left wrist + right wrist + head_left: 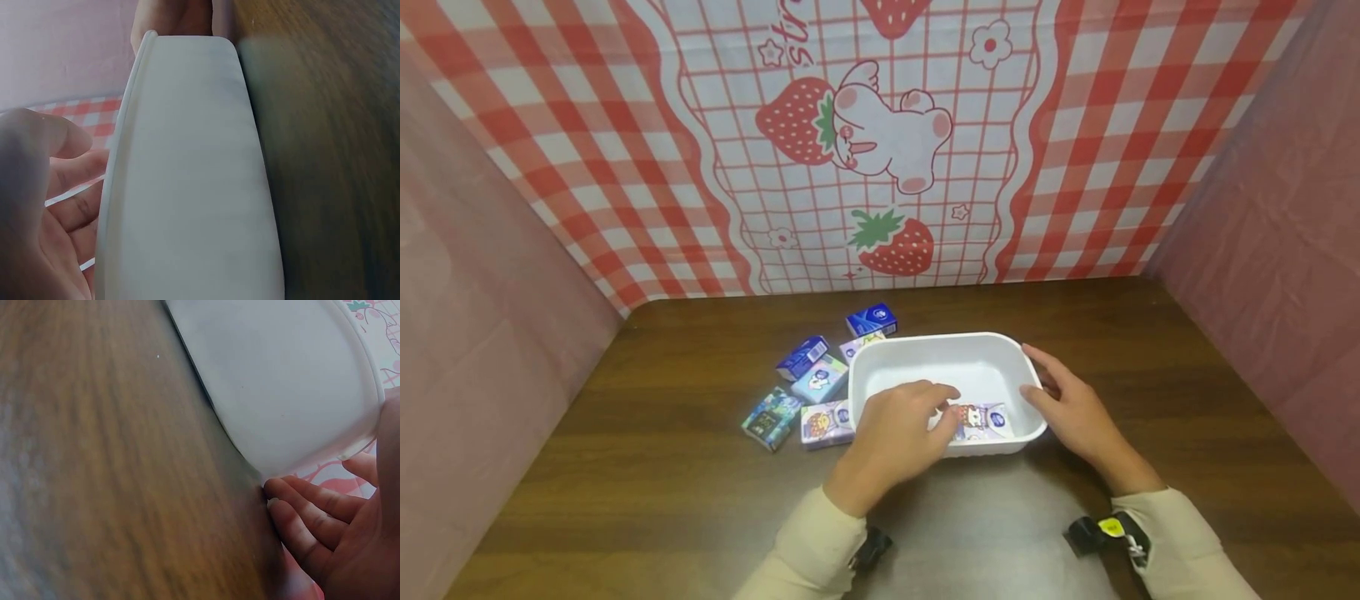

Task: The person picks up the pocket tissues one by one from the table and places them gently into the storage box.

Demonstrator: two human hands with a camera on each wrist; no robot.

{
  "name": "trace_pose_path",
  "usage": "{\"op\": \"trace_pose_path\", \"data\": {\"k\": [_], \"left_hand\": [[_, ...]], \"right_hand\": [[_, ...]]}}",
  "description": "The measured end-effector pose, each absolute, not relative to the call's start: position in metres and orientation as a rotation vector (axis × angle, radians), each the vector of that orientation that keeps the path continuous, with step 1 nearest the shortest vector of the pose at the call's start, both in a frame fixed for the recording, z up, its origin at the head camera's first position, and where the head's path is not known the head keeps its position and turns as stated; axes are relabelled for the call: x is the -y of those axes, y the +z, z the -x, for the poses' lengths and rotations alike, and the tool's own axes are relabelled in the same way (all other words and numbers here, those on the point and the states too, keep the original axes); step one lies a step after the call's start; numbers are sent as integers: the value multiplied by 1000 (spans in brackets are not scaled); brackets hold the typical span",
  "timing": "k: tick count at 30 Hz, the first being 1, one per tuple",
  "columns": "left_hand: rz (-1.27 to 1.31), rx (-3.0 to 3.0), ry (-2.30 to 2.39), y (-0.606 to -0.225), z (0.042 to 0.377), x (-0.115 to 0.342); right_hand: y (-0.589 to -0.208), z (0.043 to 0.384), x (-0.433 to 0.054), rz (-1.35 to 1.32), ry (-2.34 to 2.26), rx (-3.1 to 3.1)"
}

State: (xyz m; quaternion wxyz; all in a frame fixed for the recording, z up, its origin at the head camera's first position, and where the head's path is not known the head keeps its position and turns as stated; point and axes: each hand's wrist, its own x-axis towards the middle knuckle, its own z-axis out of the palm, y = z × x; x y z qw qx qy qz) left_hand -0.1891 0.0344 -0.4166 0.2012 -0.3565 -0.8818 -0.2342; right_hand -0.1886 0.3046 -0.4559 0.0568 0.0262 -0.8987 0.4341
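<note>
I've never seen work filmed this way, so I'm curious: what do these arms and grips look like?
They are a person's. The left grip and right grip are bare, ungloved hands. Long cream sleeves cover the forearms. A small black device sits at the left wrist; the right wrist has another, with a yellow label.

Dark brown wood-grain table (647,467), pale sheen toward its near edge. Behind the table — a hanging cloth (850,196), red-and-white checks down both sides, a gridded panel between, printed with strawberries (801,121), flowers (990,44), small stars (771,53), partial lettering (790,33) and a white cartoon animal (895,137). Left of the table, a pink sheet (475,292); right of the table — a second pink sheet (1262,250).
</note>
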Motion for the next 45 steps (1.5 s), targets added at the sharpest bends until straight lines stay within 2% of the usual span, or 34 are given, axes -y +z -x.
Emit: {"op": "trace_pose_path", "data": {"k": [19, 45], "left_hand": [[972, 2572, -779, -420, 193, -16], [833, 2304, -813, -432, 200, 25]], "right_hand": [[-456, 189, -303, -67, 1327, 2722], [-458, 187, -303, -54, 1335, 2710]]}}
